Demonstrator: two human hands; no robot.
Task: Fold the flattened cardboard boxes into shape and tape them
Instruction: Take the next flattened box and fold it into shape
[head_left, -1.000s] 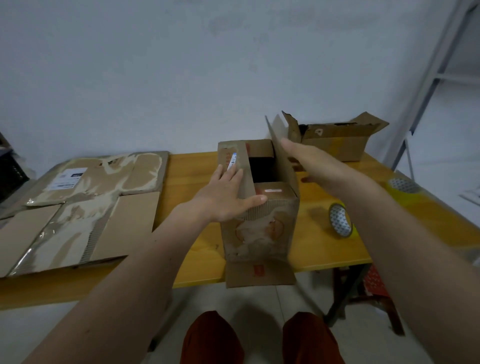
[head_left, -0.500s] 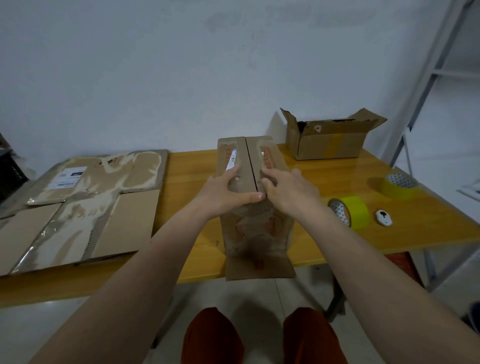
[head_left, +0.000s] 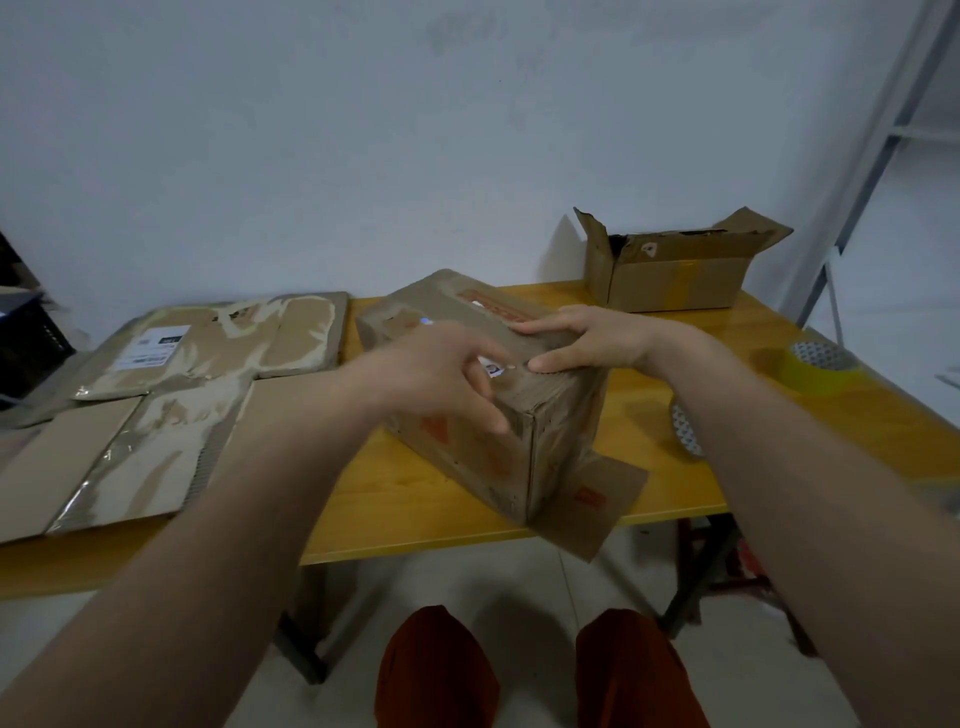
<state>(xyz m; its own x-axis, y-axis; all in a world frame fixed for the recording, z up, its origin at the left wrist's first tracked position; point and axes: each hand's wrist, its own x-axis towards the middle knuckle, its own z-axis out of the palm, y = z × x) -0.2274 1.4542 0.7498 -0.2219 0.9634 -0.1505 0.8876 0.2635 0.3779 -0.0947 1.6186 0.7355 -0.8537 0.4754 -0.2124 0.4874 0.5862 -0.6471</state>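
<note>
Pale wall and a yellow-topped table (head_left: 415, 499) frame the work, and at the table's middle stands the box (head_left: 483, 395) being shaped, turned so one corner points toward the person, with a loose bottom flap (head_left: 592, 506) sticking out past the table's near edge. Half a second ago the box sat square to the person with both hands pressing its two top flaps together; now it has swung round and the flaps lie closed along the top. The right hand (head_left: 597, 340) rests flat on that top, fingers fairly straight and close together, holding the flaps down. The left hand (head_left: 441, 374) is at the box's near top edge, fingers loosely spread and partly curled; motion blur makes it hard to say whether it pinches anything, though it seems to hold nothing. I judge the top is folded and ready for sealing, so tape is the next need.

Right of the box, a roll of tape (head_left: 685, 428) stands on edge, partly hidden behind the right forearm, and further right a second yellow roll (head_left: 818, 366) lies flat. Behind the box to the right sits an open finished box (head_left: 670, 275). Left of the box lie the flattened cardboard boxes (head_left: 156, 410), not yet folded.
</note>
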